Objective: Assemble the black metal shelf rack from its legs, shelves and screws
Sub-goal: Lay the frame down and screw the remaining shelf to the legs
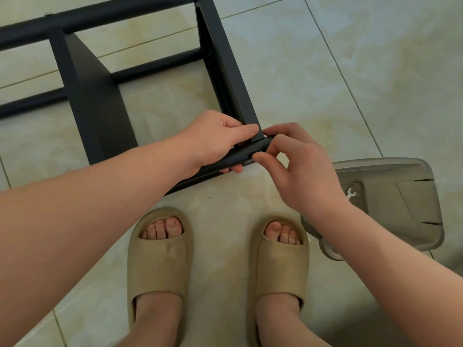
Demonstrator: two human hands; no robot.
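We have the rack (100,96) mostly framed, lying sideways on the floor (325,71), left hand (218,139) curled round the near leg (250,150) where a shelf (225,71) meets it, right hand (295,166) pinching the leg end, screw unseen, so fastening likely remains.

Black rack (100,101), tan slippers (157,266), grey tray (400,201), pale marbled green-cream tiles (325,71).

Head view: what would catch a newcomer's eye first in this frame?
Both hands meet mid-frame at a corner of the black rack lying on the tiled floor: the left hand grips the near leg and the right hand pinches its end. Below them stand two feet in beige slippers, and a grey plastic tray with a small wrench in it lies at the right.
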